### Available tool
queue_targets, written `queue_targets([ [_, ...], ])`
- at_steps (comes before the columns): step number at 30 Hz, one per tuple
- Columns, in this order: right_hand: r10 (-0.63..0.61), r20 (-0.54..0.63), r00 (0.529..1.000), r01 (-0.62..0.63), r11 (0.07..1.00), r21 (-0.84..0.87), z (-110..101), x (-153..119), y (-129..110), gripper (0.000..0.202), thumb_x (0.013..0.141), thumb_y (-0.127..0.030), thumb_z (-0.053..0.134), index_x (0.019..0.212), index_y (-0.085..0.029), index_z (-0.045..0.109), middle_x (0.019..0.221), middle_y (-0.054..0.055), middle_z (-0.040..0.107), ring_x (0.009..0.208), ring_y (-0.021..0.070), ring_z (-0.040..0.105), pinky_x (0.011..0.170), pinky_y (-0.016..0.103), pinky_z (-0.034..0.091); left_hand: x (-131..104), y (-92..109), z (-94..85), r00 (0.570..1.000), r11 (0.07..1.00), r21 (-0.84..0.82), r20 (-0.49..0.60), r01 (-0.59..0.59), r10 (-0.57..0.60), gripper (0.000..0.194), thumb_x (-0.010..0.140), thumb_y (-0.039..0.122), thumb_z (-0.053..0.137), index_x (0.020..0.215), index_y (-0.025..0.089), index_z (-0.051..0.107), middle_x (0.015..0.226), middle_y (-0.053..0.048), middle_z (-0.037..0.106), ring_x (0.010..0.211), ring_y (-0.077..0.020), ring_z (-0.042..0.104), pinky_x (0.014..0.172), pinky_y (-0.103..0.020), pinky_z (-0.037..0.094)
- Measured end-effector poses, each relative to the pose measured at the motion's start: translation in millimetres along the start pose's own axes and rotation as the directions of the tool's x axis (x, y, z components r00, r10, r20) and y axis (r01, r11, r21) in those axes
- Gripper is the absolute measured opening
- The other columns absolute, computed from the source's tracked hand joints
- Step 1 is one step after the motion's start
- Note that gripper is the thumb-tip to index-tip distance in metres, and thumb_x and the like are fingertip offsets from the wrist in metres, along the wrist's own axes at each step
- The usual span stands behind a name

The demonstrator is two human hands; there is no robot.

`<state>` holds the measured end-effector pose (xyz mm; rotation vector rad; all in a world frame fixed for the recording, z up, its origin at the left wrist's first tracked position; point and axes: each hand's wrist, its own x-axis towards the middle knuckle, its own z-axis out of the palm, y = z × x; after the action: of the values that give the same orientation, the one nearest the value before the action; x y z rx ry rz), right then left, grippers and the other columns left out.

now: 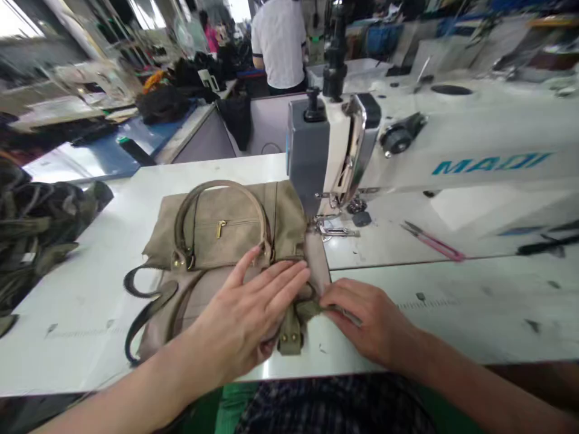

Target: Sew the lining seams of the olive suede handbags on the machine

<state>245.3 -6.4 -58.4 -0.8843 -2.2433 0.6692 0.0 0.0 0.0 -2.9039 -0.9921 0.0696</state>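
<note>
An olive-tan handbag (244, 241) lies flattened on the white sewing table, its zip pocket and one looped handle (217, 184) facing up. My left hand (266, 301) rests flat on the bag's right part, fingers stretched toward the machine. My right hand (362, 310) pinches the bag's fabric edge at the lower right. Just below sits a strap tab (289, 337) with two brass studs. The bag's upper right edge reaches the presser foot (337, 231) of the sewing machine (452, 138). A loose zip end (142, 307) curls out at the left.
Pink-handled thread snips (434, 241) lie on the machine bed, with a dark tool (547, 244) farther right. Dark olive pieces (40, 235) are heaped at the left. Behind the table, a person in a white shirt (283, 45) stands near other workstations.
</note>
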Motion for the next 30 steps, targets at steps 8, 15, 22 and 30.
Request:
queue_targets([
  [8, -0.12, -0.066, 0.991, 0.114, 0.99, -0.086, 15, -2, -8, 0.027, 0.095, -0.005, 0.04, 0.093, -0.013, 0.065, 0.096, 0.012, 0.065, 0.1, 0.0227, 0.059, 0.088, 0.035, 0.054, 14, -15, 0.3, 0.969, 0.973, -0.042, 0.096, -0.226, 0.229, 0.046, 0.075, 0.018, 0.052, 0.121, 0.012, 0.053, 0.14, -0.013, 0.051, 0.143, -0.0224, 0.027, 0.12, -0.049, -0.009],
  [15, -0.143, -0.087, 0.986, 0.119, 0.965, -0.234, 14, -4, -11, 0.028, 0.095, -0.005, 0.039, 0.091, -0.009, 0.066, 0.081, 0.011, 0.066, 0.079, 0.0222, 0.06, 0.071, 0.035, 0.055, 16, -20, 10.1, 0.978, 0.956, -0.262, 0.12, -0.133, 0.169, 0.089, 0.063, 0.016, 0.056, 0.147, 0.013, 0.028, 0.145, -0.013, 0.044, 0.14, -0.0274, 0.032, 0.119, -0.051, -0.004],
  [22, -0.236, 0.019, 0.972, 0.231, 0.931, -0.282, 2, -4, -7, 0.036, 0.095, -0.005, 0.031, 0.095, -0.009, 0.067, 0.083, 0.012, 0.069, 0.081, 0.0207, 0.064, 0.076, 0.034, 0.057, 9, 6, 20.8, 0.988, 0.967, -0.213, 0.033, -0.139, 0.149, 0.057, 0.085, 0.019, 0.049, 0.14, 0.008, 0.04, 0.14, -0.012, 0.051, 0.133, -0.0263, 0.041, 0.118, -0.048, -0.013],
  [30, -0.271, 0.048, 0.961, 0.273, 0.915, -0.296, -9, -1, 5, 0.032, 0.09, -0.003, 0.041, 0.108, -0.006, 0.067, 0.1, 0.015, 0.072, 0.097, 0.0225, 0.067, 0.088, 0.036, 0.059, 15, -8, 35.4, 0.972, 0.952, -0.213, -0.136, -0.218, 0.192, 0.041, 0.099, 0.018, 0.036, 0.139, 0.015, 0.045, 0.131, -0.006, 0.06, 0.128, -0.0206, 0.046, 0.12, -0.048, -0.006],
])
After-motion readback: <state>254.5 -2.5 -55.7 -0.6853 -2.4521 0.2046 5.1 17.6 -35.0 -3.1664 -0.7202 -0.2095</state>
